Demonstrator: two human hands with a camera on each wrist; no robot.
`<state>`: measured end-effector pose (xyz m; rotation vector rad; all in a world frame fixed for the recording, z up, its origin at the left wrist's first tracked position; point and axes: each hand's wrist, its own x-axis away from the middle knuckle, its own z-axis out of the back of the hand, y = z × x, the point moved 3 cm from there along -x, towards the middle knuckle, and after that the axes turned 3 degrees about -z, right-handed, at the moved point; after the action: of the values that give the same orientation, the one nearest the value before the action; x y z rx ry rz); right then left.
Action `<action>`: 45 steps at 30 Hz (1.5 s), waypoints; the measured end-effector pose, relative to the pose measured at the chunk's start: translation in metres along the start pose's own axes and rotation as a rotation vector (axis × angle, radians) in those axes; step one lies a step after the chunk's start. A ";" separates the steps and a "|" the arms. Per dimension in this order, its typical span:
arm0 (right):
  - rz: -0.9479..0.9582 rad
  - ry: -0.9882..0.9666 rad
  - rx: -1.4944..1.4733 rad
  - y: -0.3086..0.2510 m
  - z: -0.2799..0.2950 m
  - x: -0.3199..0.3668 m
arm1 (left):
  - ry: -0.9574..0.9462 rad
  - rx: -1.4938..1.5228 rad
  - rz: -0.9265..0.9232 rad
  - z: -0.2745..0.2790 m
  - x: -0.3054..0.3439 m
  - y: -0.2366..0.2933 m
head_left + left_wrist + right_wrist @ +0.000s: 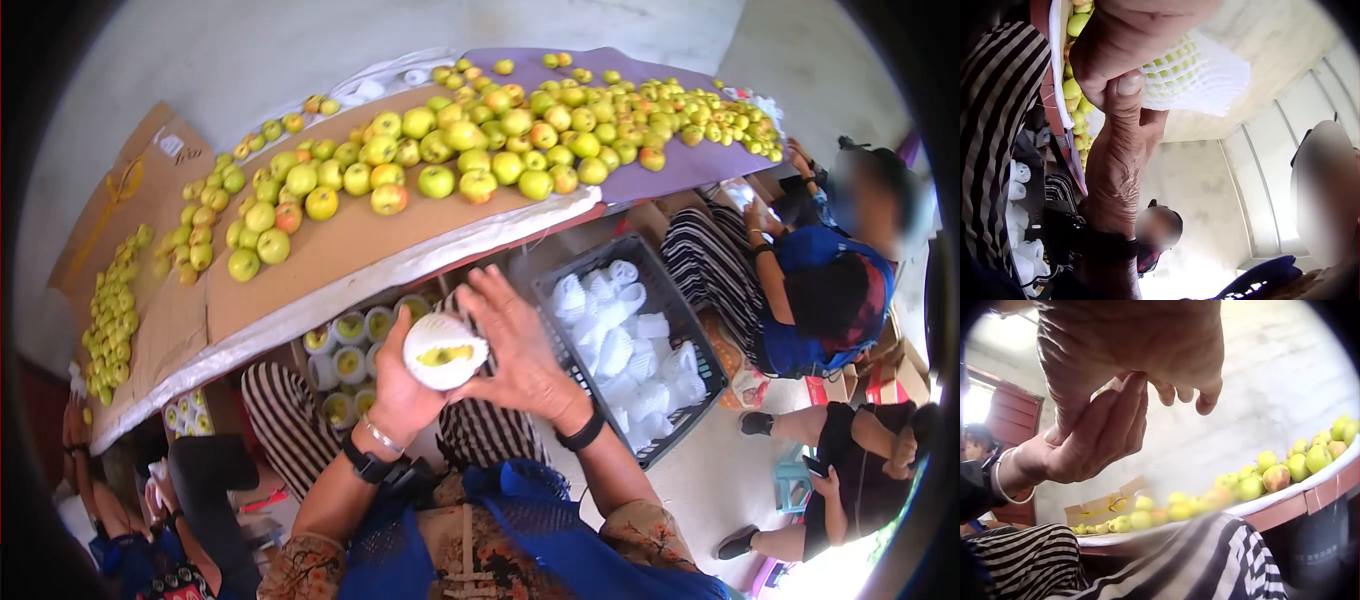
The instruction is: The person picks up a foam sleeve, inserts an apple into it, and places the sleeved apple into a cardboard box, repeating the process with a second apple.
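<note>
A yellow-green apple (445, 355) sits inside a white foam net (432, 374), its top showing through the net's opening. My left hand (397, 388) holds the netted apple, fingers curled around its side. Close beside it is my right hand (520, 345), fingers spread and extended, thumb near the net's lower edge. The left wrist view shows the foam net (1200, 78) stretched over the apple and flaring past it, with the right thumb (1125, 106) against the left hand. In the right wrist view the hands hide most of the apple.
Many loose apples (437, 181) cover a cardboard-topped table (300, 300) ahead. A black crate (682, 308) of foam nets (615, 350) stands at my right. Below the table edge sit netted apples (350, 362) in a box. Other people sit at both sides.
</note>
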<state>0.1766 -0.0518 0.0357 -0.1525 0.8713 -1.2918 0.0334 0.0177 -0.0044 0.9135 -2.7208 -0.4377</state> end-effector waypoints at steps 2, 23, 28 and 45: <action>-0.063 0.027 -0.009 0.003 0.011 0.006 | 0.065 0.013 -0.073 -0.001 -0.005 0.003; 0.090 0.246 0.117 -0.038 0.003 0.012 | 0.340 -0.248 -0.362 0.012 -0.014 -0.001; -0.008 0.287 0.101 -0.022 -0.006 0.016 | 0.291 -0.612 -0.481 -0.009 -0.007 -0.002; -0.239 0.306 -0.049 -0.041 -0.028 0.025 | 0.465 -1.467 -0.807 0.012 -0.010 0.006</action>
<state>0.1274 -0.0766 0.0277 -0.1009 1.1728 -1.5432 0.0336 0.0306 -0.0149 1.2202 -0.9279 -1.6948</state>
